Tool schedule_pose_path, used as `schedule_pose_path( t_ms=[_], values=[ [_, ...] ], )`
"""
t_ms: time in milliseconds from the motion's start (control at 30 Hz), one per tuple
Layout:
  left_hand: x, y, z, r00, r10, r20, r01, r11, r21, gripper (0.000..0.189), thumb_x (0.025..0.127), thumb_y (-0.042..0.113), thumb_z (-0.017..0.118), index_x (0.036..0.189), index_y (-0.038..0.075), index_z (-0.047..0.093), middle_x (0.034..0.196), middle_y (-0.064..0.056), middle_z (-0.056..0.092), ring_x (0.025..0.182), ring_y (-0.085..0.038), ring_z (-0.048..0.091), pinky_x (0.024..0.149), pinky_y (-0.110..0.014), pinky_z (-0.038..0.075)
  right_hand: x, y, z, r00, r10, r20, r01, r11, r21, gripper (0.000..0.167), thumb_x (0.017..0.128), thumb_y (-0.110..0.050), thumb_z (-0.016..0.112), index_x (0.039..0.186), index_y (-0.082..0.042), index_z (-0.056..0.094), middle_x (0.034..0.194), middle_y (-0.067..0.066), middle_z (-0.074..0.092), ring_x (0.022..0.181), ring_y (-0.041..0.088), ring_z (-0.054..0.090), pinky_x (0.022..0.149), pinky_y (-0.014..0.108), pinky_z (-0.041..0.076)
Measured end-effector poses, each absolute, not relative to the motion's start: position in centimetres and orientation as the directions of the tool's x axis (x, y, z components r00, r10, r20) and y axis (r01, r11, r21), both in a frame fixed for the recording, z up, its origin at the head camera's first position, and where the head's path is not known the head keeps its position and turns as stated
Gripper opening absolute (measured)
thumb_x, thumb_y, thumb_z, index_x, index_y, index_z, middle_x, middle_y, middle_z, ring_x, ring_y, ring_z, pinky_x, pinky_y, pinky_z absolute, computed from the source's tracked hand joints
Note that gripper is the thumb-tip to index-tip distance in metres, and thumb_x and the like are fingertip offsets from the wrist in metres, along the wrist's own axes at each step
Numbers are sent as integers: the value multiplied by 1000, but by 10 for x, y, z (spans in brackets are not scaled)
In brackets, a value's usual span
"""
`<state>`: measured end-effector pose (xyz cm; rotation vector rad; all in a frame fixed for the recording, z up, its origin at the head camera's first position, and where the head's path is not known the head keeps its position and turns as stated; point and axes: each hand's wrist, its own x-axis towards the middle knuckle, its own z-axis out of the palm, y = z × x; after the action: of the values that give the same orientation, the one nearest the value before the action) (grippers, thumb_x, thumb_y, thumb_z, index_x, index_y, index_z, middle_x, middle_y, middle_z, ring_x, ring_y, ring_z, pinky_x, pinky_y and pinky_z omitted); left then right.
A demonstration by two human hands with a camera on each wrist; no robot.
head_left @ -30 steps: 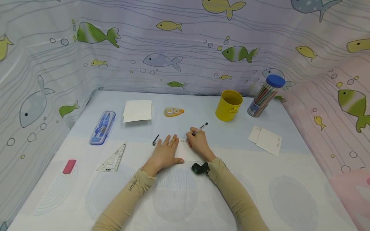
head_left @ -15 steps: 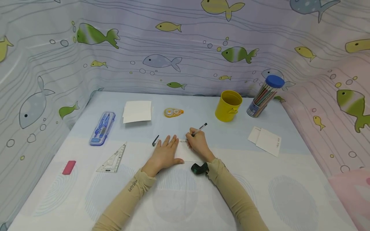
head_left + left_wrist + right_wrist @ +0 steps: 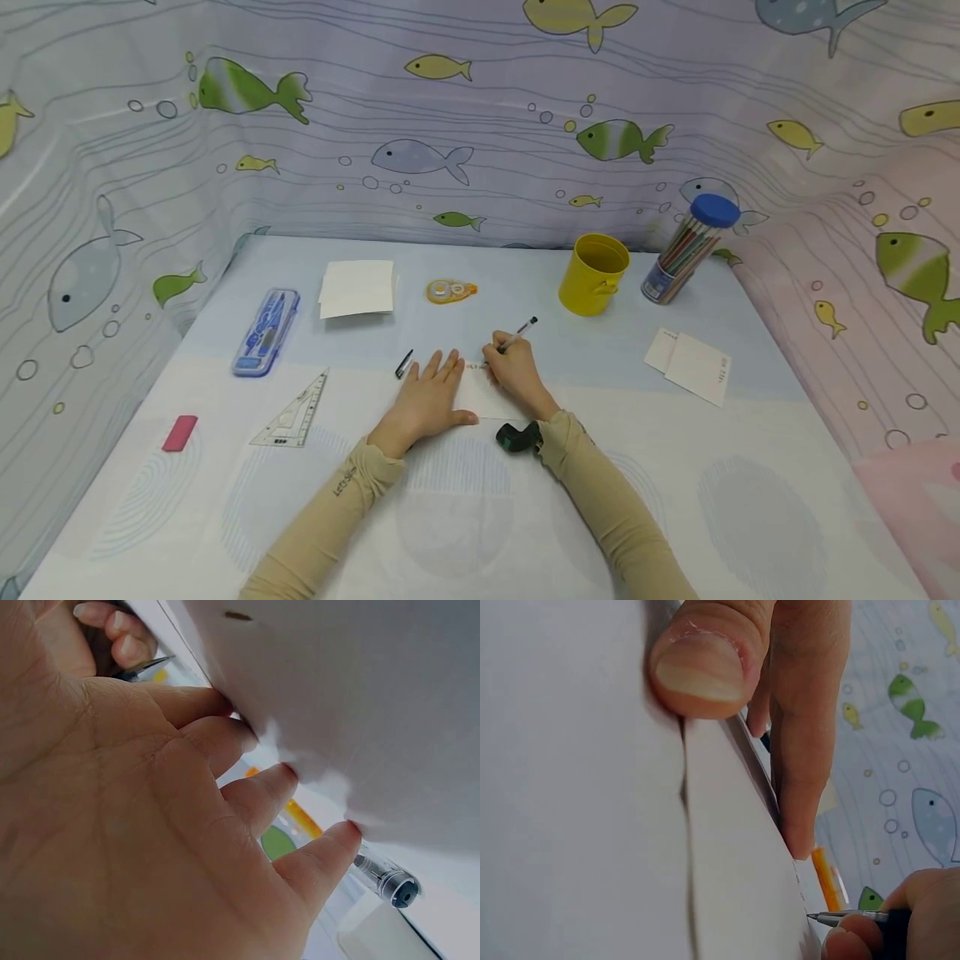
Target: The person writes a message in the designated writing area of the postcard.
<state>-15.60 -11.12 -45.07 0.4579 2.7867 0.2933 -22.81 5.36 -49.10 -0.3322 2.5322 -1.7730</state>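
In the head view, my right hand (image 3: 519, 377) pinches a pen (image 3: 522, 331) with a clear barrel and dark end. Its metal tip (image 3: 823, 917) meets the upper edge area of a small white paper card (image 3: 486, 398), beside a short row of tiny dark marks. My left hand (image 3: 427, 400) lies palm down with fingers spread, its thumb and fingertips resting on the card's left part. The right wrist view shows the left thumb (image 3: 705, 671) pressing near the card's lower edge. Just left of the left fingers lies a pen cap (image 3: 404, 364).
Around the hands lie a set square (image 3: 294, 417), pink eraser (image 3: 180, 433), blue geometry case (image 3: 266, 333), stack of white cards (image 3: 357, 288) and correction tape (image 3: 451, 291). At right are a yellow bucket (image 3: 588, 283), jar of pencils (image 3: 678, 258) and marked cards (image 3: 701, 368).
The pen's top end shifts very slightly in the right hand's grip. Both hands keep their places on the card, and the other objects stay put.
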Motion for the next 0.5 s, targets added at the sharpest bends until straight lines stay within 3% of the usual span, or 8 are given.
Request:
schedule_pose_path(
  t_ms=[500],
  values=[
    [-156,-110,-449,-904,346,-252,286,926,247,96,86,58,62,153,2,23,162,-15,17,150,-38,12,116,-63,16,-227,55,-495,-977,-146,157,-196,306,-932,34,88,-5,50,58,-11,37,42,-2,46,33,7,44,35,20,28]
  ],
)
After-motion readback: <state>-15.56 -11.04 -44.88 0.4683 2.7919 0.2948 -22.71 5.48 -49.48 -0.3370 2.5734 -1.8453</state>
